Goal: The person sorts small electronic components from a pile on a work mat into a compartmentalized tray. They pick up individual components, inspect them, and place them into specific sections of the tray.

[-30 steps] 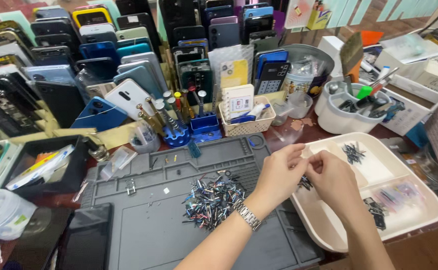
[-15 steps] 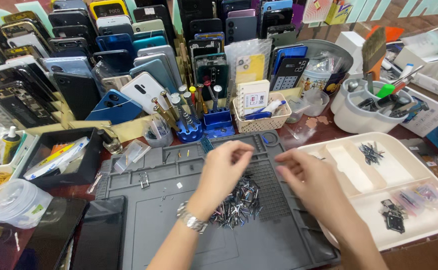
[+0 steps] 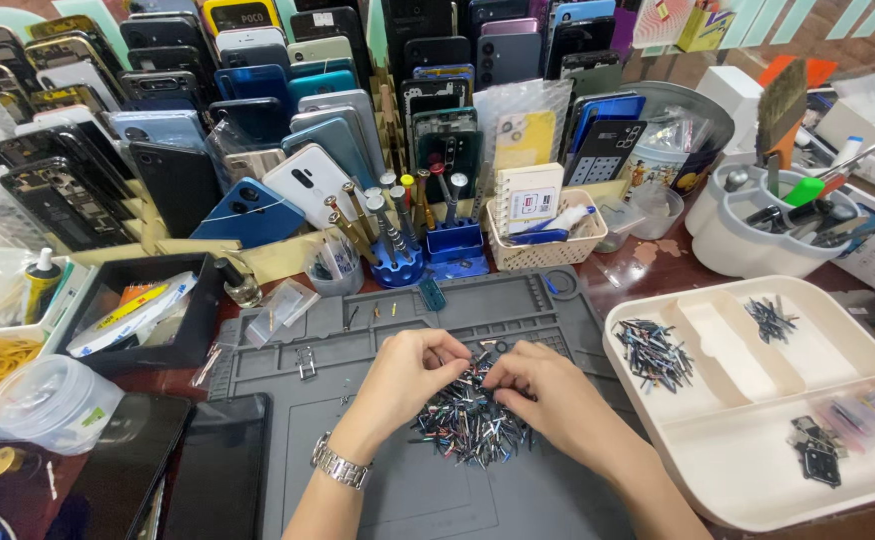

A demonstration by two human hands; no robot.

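Small metal parts (image 3: 468, 425) beneath fingertips (image 3: 455, 357)

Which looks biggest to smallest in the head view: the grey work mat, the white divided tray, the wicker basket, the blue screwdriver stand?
1. grey work mat
2. white divided tray
3. wicker basket and blue screwdriver stand look close; the basket seems slightly larger, but not surely.

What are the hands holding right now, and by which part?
Both hands, left hand and right hand, pinch at small metal pieces atop the pile; which piece or part cannot be told.
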